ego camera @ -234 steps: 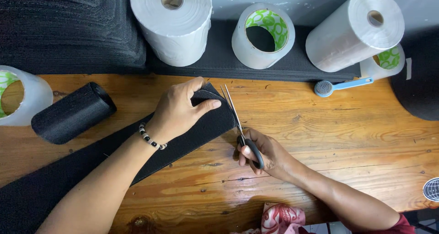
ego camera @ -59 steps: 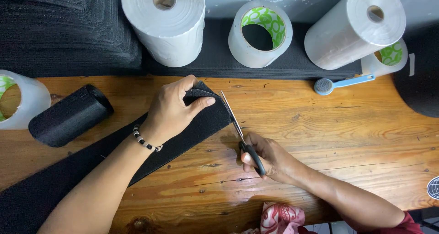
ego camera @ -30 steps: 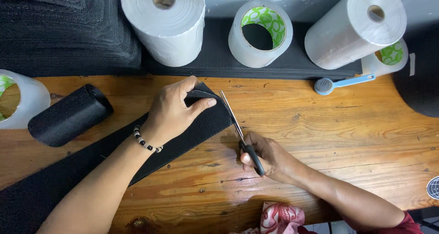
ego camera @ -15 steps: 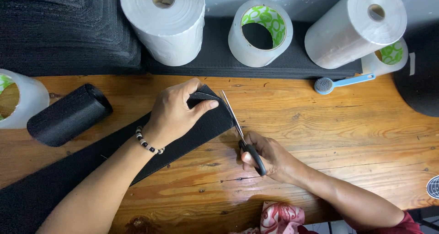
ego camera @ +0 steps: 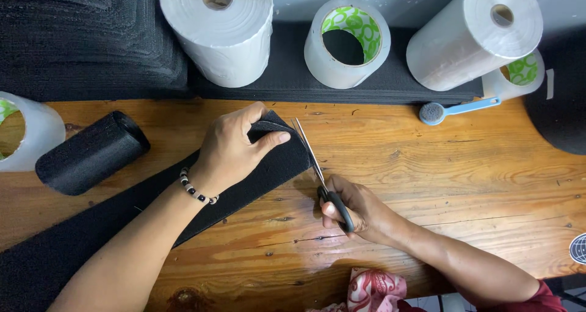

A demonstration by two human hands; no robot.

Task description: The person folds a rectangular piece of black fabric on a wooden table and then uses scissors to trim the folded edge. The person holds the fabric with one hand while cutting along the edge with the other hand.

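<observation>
The left hand (ego camera: 235, 146) presses and pinches the folded end of the black strip (ego camera: 152, 202), which runs long from lower left to that end near mid-worktop (ego camera: 464, 165). The right hand (ego camera: 357, 208) grips scissors (ego camera: 317, 165), blades closed or nearly so, lying along the strip's end edge just right of the left fingers. A black roll (ego camera: 91, 152) lies left; white rolls (ego camera: 220, 28) stand behind.

Likely a craft workshop: wooden workbench (ego camera: 464, 184), stacked black fabric (ego camera: 85, 43), white material rolls (ego camera: 220, 31), tape rolls (ego camera: 345, 43)
</observation>
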